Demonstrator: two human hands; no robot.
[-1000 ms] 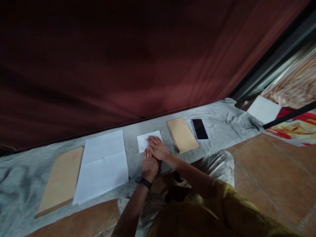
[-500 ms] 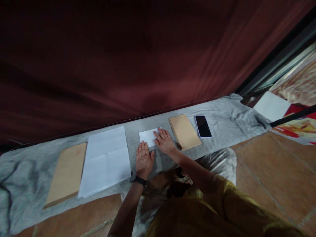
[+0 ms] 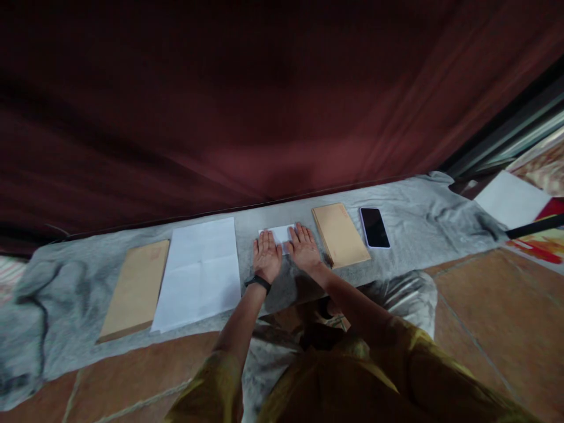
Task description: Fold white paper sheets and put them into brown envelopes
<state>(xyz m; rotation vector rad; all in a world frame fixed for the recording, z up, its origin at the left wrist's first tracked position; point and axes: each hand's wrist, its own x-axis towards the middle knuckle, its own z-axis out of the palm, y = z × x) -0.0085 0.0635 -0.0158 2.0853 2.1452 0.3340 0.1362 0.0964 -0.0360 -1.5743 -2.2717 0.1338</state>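
A small white folded paper point(image 3: 283, 235) lies flat on the grey cloth, partly covered by both hands. My left hand point(image 3: 267, 257) rests palm down on its left end, fingers stretched out, a dark band at the wrist. Across the right end lies my right hand point(image 3: 304, 248), also flat with fingers extended. To the left are large white sheets point(image 3: 200, 273) with a faint crease. Close to my right hand sits a stack of brown envelopes point(image 3: 341, 235).
Left of the white sheets is another brown envelope stack point(image 3: 134, 288). A phone point(image 3: 375, 228) lies right of the nearer envelopes. The grey cloth point(image 3: 423, 217) covers a long narrow surface along a dark red curtain point(image 3: 264, 106). Tiled floor point(image 3: 489, 311) shows in front.
My left hand has moved up onto the left end of the folded paper. My right hand stays flat at the other end. The whole view has shifted slightly.
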